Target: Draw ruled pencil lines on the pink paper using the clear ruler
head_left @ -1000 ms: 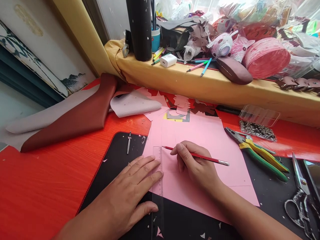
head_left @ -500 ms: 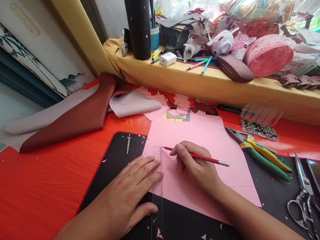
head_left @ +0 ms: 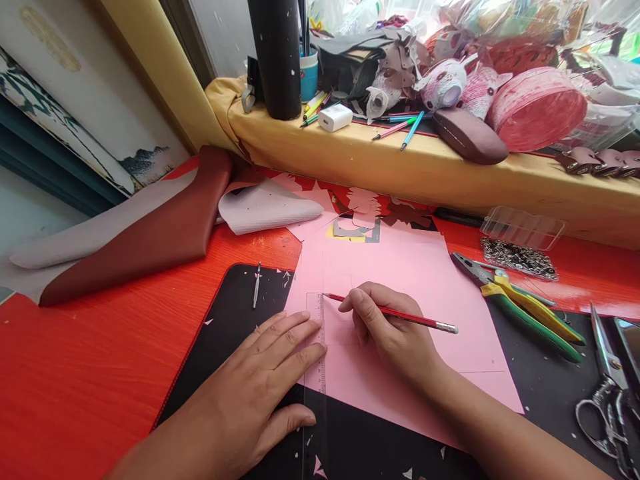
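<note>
A sheet of pink paper (head_left: 395,267) with faint pencil lines lies on a black mat (head_left: 240,313). Across its left part runs a clear ruler (head_left: 315,305), its near end reaching past the paper onto the mat. My left hand (head_left: 280,363) rests flat on the ruler, fingers stretched and thumb apart. In my right hand (head_left: 390,323) is a red pencil (head_left: 410,319), pinched between thumb and fingers. Its point touches or nearly touches the paper at the ruler's far right corner, and its eraser end points right.
To the right lie pliers (head_left: 530,307), scissors (head_left: 607,387) and an open clear box (head_left: 523,250) of small metal pieces. A roll of brown leather-like material (head_left: 150,233) is at the left. Behind, a cloth-covered ledge (head_left: 380,157) holds a black cylinder (head_left: 275,60), pens and craft pieces.
</note>
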A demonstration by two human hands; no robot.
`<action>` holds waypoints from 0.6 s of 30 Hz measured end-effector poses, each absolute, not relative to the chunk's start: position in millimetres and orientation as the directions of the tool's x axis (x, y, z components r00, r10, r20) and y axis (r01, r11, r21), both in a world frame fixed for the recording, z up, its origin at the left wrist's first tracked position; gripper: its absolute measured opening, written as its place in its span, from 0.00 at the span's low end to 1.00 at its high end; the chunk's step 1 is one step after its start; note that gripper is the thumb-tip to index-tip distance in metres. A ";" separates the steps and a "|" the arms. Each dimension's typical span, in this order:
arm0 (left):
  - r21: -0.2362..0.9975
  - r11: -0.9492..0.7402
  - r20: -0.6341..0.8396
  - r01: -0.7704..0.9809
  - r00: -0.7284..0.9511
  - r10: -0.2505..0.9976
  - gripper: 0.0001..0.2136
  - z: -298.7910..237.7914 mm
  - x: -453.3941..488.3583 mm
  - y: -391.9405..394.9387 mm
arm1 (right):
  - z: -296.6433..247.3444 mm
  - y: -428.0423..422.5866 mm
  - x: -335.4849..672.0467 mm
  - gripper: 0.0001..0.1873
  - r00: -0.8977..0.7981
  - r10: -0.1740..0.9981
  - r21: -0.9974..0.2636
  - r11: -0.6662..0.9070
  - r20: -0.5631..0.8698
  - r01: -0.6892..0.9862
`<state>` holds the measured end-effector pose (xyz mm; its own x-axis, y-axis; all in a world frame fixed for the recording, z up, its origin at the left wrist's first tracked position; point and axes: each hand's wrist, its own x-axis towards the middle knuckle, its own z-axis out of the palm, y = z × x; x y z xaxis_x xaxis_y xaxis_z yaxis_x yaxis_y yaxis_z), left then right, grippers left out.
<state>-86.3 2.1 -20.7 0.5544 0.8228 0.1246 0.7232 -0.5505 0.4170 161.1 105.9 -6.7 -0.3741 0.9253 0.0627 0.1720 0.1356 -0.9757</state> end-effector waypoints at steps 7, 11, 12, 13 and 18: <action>0.418 -0.554 0.140 0.720 0.551 0.823 0.30 -22.5 -85.7 3.1 | -5.2 105.1 159.9 0.22 -0.360 0.931 -0.976 0.132 0.061 0.175; 0.413 -0.551 0.130 0.725 0.551 0.824 0.29 -23.1 -85.8 2.9 | -5.5 105.9 159.1 0.22 -0.343 0.938 -0.975 0.129 0.060 0.182; 0.408 -0.554 0.131 0.726 0.554 0.822 0.29 -23.3 -86.0 2.7 | -5.7 106.1 159.0 0.22 -0.342 0.938 -0.974 0.130 0.060 0.184; 0.404 -0.557 0.133 0.726 0.556 0.820 0.29 -23.5 -86.2 2.5 | -6.0 106.3 159.0 0.22 -0.342 0.938 -0.973 0.131 0.061 0.187; 0.390 -0.565 0.144 0.727 0.558 0.817 0.29 -23.4 -86.6 1.5 | -7.8 105.6 159.2 0.21 -0.350 0.934 -0.966 0.148 0.067 0.212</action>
